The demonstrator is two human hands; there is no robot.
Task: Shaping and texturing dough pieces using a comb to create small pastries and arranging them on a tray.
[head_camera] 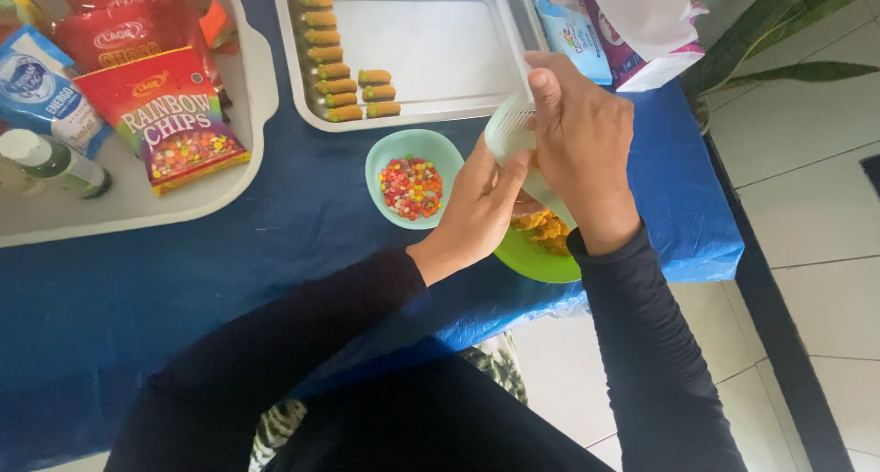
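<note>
Both hands grip a white piping bag (513, 128) over the green bowl (536, 257): left hand (481, 206) below, right hand (582, 142) on top; squeezing too hard may spill filling onto the blue tablecloth (302, 225).

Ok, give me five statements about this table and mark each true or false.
1. Both hands, left hand and right hand, hold a white bag. True.
2. The teal bowl holds yellow flakes. False: it holds coloured candies; the flakes lie in the green bowl.
3. The metal tray holds green-tipped rolls. True.
4. The tablecloth is red. False: blue.
5. The bottle stands in the metal tray. False: it lies on the white tray.
</note>
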